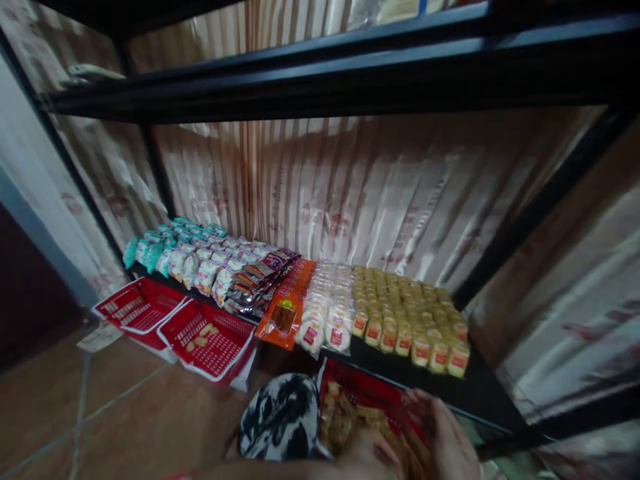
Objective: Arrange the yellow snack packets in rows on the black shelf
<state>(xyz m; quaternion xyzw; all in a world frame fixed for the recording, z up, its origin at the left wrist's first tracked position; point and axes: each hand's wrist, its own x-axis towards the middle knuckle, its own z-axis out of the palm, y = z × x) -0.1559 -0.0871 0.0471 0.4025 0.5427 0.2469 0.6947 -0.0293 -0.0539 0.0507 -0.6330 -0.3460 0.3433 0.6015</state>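
Note:
At the bottom of the view, my left hand reaches into a red basket of tan wrapped snack packets. It touches or lies just over the packets; its fingers are blurred, and whether it grips one cannot be told. My right hand is at the basket's right side with its fingers stretched out, and no held thing shows in it. Above the basket, rows of small yellow wrapped cakes stand on the black shelf. Clear packs of round white cakes lie beside them.
An orange snack bag, dark pouches, and white packets and teal packets line the shelf leftward. Two red baskets jut out below; one holds a few tan pieces. A black upper beam crosses overhead. A black-and-white patterned knee is nearby.

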